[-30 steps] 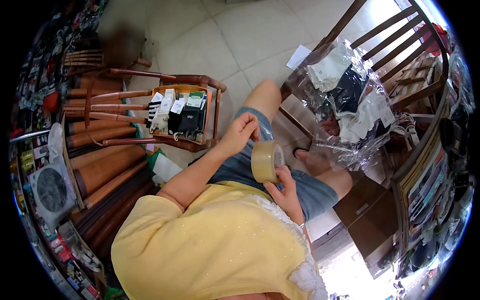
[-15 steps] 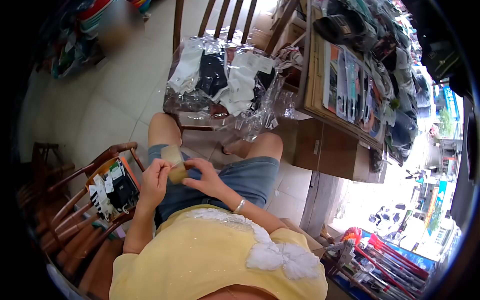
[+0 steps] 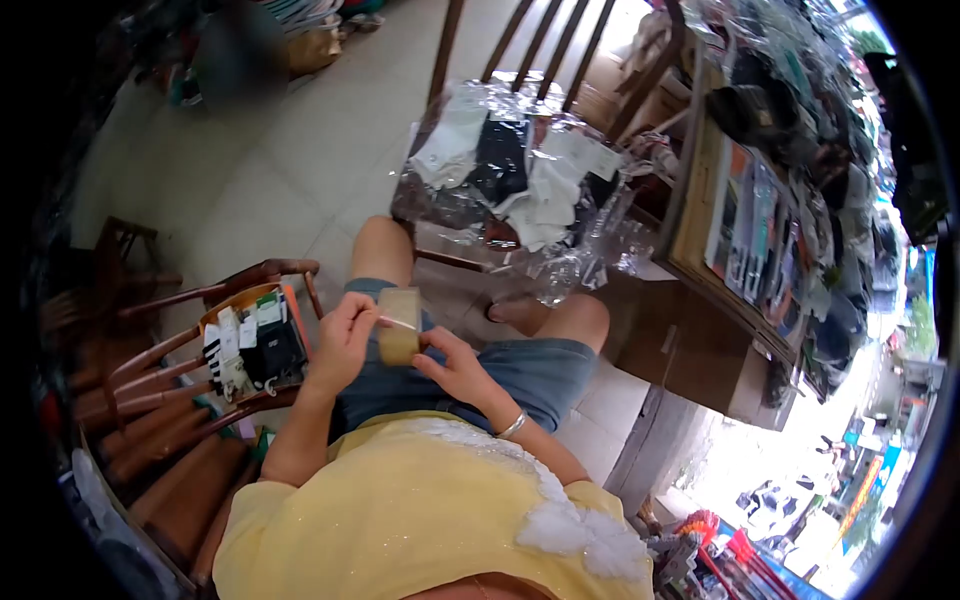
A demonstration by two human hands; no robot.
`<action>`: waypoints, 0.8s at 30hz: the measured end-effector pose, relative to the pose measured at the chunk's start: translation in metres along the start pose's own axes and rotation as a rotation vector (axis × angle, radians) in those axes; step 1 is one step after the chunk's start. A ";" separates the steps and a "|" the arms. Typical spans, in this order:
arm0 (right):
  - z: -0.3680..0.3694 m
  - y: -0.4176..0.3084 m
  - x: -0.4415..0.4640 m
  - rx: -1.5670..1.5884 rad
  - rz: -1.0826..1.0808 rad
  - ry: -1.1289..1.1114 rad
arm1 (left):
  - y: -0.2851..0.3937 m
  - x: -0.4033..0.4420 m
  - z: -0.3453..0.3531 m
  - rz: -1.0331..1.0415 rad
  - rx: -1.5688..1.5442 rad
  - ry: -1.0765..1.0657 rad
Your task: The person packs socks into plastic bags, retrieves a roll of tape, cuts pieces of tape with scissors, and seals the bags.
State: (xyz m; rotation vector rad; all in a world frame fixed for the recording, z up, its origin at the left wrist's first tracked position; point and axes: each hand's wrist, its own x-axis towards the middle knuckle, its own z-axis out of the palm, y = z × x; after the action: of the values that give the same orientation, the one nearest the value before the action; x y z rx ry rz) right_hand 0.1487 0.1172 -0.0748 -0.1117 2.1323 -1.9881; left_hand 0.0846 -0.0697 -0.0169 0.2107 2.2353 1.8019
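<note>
we hold a roll of tape (image 3: pixel 399 330) between our two hands, just over the left thigh of our denim shorts (image 3: pixel 520 378). the roll is wide and yellowish tan, smooth and glossy, with a pale streak of light across its upper part and a deeper, more amber tone toward its near end. its outer band faces up at us, and we cannot make out how much tape is wound on it.

our left hand (image 3: pixel 345 342) is nearly closed, thumb and fingers drawn together at the left side of the roll; we cannot tell whether they pinch a loose end. our right hand (image 3: pixel 457 368) is half curled, thumb and forefinger a little apart, gripping the roll at its right edge. a silvery bracelet (image 3: pixel 512 426) circles our right wrist.

at the far side, clear plastic packaging (image 3: pixel 470 215) with white and dark textile items lies on a wooden chair (image 3: pixel 443 60). to the left, a shallow tray (image 3: pixel 238 300) holds tagged black and white goods (image 3: pixel 255 345). on the right, a table (image 3: pixel 690 215) bears many plastic-wrapped packets (image 3: pixel 752 215).
</note>
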 end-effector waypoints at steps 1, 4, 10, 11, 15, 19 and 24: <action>-0.010 -0.004 -0.006 -0.090 -0.039 0.079 | -0.003 0.000 -0.004 0.015 0.038 0.012; -0.082 -0.037 -0.036 -0.448 -0.146 0.491 | 0.000 0.003 -0.013 -0.019 -0.091 0.046; -0.336 -0.081 -0.153 -0.782 -0.205 1.574 | -0.006 0.007 -0.034 0.018 0.123 -0.012; -0.366 -0.091 -0.168 -0.837 -0.043 1.484 | -0.010 0.007 -0.038 0.030 0.135 0.002; -0.438 -0.096 -0.174 -0.818 0.005 1.242 | -0.017 0.003 -0.041 0.011 0.026 0.057; -0.458 -0.104 -0.154 -0.580 0.135 0.969 | -0.017 0.002 -0.039 0.009 -0.053 0.105; -0.458 -0.130 -0.141 -0.949 0.502 0.920 | -0.029 -0.001 -0.042 -0.044 -0.106 0.132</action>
State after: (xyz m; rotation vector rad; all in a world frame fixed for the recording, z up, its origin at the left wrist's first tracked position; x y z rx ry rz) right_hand 0.1750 0.5826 0.0961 1.2469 2.9975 -0.6260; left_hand 0.0751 -0.1161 -0.0362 0.0231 2.2035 1.9565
